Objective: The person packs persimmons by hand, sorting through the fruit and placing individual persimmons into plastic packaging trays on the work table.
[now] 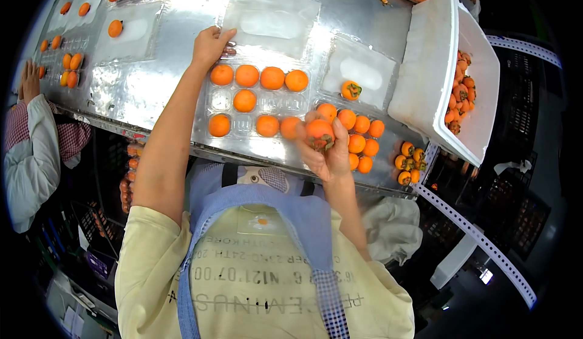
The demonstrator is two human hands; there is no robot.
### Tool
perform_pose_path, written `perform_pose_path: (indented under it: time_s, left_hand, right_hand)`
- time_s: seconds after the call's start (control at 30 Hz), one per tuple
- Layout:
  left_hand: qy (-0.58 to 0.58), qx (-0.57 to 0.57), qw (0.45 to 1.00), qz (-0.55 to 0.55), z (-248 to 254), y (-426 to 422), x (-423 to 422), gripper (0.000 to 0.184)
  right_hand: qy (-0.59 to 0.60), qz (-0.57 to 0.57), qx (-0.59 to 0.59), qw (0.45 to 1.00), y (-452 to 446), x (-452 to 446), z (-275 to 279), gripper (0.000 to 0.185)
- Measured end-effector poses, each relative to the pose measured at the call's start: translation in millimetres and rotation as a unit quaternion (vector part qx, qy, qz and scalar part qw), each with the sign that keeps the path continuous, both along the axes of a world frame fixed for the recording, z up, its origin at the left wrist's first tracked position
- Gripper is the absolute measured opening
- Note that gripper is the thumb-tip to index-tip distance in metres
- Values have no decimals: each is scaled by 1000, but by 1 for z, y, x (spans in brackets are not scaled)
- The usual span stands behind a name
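My left hand (210, 46) is at the far left corner of a clear plastic clamshell (220, 100), fingers curled on its edge near the hinge, thumb pointing right. Orange persimmons (272, 78) fill the clamshell's far row; fewer sit in the other rows, where some cups show bare. The raised lid (270, 26) lies flat beyond it. My right hand (328, 154), somewhat blurred, is closed around a persimmon (320, 134) with its green calyx toward me, at the clamshell's near right corner. Loose persimmons (362, 124) lie beside that hand.
A white foam box (425, 66) holding persimmons (463, 93) stands tilted at the right. A second clamshell lid (359, 69) has one persimmon (350, 90) by it. More small persimmons (410, 163) lie near the table edge. At far left a co-worker's hands (29, 81) are beside other trays.
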State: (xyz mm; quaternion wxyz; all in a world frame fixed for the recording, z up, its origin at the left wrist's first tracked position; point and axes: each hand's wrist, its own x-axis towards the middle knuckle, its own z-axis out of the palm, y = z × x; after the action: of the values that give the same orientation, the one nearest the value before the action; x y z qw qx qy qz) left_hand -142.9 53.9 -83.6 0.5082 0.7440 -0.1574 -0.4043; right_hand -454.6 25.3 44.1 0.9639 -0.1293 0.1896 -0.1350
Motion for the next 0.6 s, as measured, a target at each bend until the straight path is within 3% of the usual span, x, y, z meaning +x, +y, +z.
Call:
perform_pose_path:
  time_s: [0.2,0.3,0.4,0.47,0.53,0.6]
  left_hand:
    - [-2,-11,1000,2,-6,0,1,39]
    - [-4,-12,1000,2,-4,0,1,39]
    - [1,-19,1000,3,-3,1,0,39]
    - [-1,-18,1000,2,-3,1,0,39]
    - [-2,-17,1000,2,-3,1,0,38]
    - [-1,-18,1000,1,-3,0,1,38]
  right_hand:
    - [-67,9,113,991,1,-2,-5,51]
    - [66,-63,54,994,2,2,-3,55]
    - [118,-96,-53,987,-11,0,-4,56]
    - [182,-77,-199,960,-22,-5,-12,53]
    - [276,-57,-304,910,-31,-10,-22,49]
    - [334,1,-506,795,-34,-8,-32,50]
